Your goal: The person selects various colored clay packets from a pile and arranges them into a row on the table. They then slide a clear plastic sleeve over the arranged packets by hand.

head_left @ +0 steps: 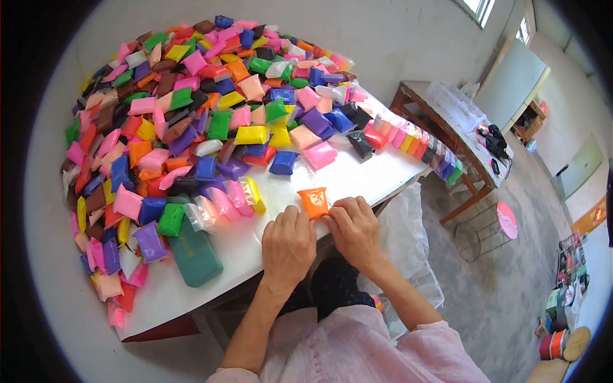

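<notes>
A small orange packet (313, 203) in clear, shiny wrapping is at the front edge of the white table (281, 191). My left hand (288, 242) has its fingers curled at the packet's lower left corner. My right hand (353, 230) pinches its lower right corner. The fingertips are partly hidden behind the knuckles. Left of my hands, a short row of packets in yellow, pink and pale peach (230, 202) leans beside a dark green oblong case (191, 252).
A large heap of coloured packets (217, 121) covers the table's left and back. A line of packets (415, 147) runs along the right end. Beside my legs stands a white plastic basket (426, 290) with clear film. Farther right are a wooden table (447, 121) and a pink-topped stool (506, 220).
</notes>
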`<state>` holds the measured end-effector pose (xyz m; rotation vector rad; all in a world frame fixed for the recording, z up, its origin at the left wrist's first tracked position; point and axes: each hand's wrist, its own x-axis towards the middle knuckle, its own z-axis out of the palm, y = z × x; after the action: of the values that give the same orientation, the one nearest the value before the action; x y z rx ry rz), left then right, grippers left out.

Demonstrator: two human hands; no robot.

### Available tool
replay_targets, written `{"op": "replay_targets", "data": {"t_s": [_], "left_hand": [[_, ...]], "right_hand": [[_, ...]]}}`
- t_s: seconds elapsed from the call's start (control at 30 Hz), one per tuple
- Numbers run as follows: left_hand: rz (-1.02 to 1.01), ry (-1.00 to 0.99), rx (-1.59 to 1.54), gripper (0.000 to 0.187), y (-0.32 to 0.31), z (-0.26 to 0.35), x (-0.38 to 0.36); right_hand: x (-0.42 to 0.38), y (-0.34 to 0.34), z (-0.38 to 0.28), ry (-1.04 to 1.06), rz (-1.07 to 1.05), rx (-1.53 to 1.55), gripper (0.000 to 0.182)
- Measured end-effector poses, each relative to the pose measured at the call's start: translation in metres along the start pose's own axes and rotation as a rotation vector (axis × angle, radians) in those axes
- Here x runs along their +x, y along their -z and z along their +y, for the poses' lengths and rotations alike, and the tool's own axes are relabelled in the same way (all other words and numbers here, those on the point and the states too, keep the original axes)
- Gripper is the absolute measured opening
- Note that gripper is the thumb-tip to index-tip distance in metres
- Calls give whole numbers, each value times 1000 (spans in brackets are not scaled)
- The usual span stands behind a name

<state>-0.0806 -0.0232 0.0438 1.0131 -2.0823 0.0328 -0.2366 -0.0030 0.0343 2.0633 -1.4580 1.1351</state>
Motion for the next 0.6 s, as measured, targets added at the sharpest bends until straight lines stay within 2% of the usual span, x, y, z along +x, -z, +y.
{"op": "replay_targets", "data": {"t_s": [0.2,0.6], "left_hand": [[-5,22,-120,8,1,-3,1],[-54,-18,-65,10,7,1,2]], "right_hand": [[1,4,9,58,-49,52,17],[-1,0,17,162,-44,54,15]]}}
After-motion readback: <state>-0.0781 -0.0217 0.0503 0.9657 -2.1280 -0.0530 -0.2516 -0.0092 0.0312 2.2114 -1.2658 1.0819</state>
